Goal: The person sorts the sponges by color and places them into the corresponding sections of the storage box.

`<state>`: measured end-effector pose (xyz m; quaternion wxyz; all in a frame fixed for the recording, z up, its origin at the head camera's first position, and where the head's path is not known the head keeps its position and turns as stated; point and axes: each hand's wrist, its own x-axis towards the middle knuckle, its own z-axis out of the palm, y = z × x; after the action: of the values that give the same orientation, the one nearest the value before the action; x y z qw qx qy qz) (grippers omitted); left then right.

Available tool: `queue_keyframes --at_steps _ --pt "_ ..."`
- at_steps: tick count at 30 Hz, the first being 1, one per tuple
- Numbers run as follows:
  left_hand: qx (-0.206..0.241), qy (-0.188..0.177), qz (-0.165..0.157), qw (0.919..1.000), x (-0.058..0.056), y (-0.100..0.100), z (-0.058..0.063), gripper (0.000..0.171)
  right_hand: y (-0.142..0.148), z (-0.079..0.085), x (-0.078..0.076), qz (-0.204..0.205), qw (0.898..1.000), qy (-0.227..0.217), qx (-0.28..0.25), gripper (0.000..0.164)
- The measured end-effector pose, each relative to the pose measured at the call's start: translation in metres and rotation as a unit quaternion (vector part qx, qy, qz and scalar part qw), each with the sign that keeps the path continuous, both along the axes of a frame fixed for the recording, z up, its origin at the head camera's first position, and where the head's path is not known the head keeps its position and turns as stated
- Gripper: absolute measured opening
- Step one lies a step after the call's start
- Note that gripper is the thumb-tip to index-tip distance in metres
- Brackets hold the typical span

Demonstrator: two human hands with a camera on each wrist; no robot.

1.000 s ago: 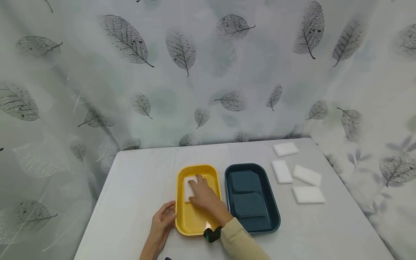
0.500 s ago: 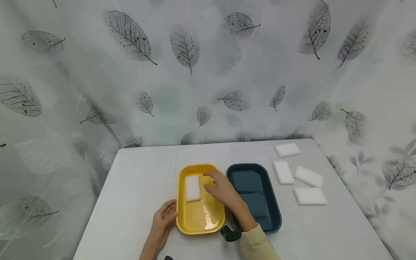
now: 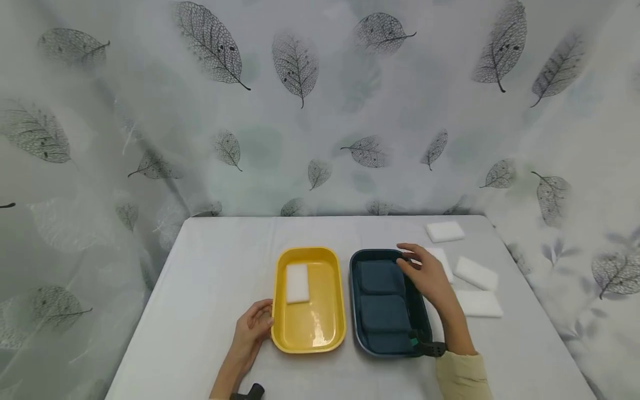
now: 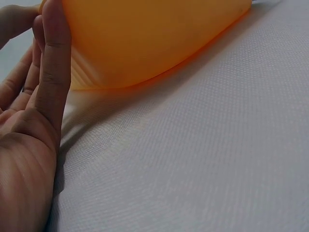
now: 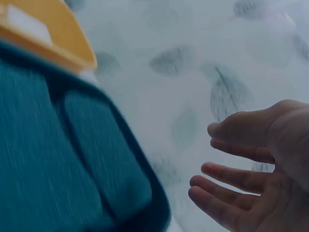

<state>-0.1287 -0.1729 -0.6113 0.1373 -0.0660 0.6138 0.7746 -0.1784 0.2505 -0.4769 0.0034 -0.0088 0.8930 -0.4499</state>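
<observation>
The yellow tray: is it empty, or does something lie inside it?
Not empty: in the head view, one white block lies inside the yellow tray, toward its far left.

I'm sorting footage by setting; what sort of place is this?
Probably a screened-off indoor tabletop workspace: a pale grey leaf-printed sheet hangs behind a white cloth-covered table, which bears a glossy yellow rounded-rectangular tray.

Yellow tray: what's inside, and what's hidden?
One white block lies in the far left part of the yellow tray; the floor shows around it. Whatever is under the block is covered, so can't tell.
</observation>
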Motion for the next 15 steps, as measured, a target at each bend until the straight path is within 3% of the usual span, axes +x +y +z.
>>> queue_keyframes --at_steps 9,15 --pt "0.006 0.032 -0.025 0.9991 -0.003 -0.005 -0.002 0.049 0.054 -0.032 0.001 -0.079 0.993 -0.057 0.072 0.050" --pt "0.015 0.028 -0.016 0.9994 -0.002 -0.005 -0.004 0.050 0.067 -0.051 0.000 -0.078 0.983 -0.069 0.149 0.052"
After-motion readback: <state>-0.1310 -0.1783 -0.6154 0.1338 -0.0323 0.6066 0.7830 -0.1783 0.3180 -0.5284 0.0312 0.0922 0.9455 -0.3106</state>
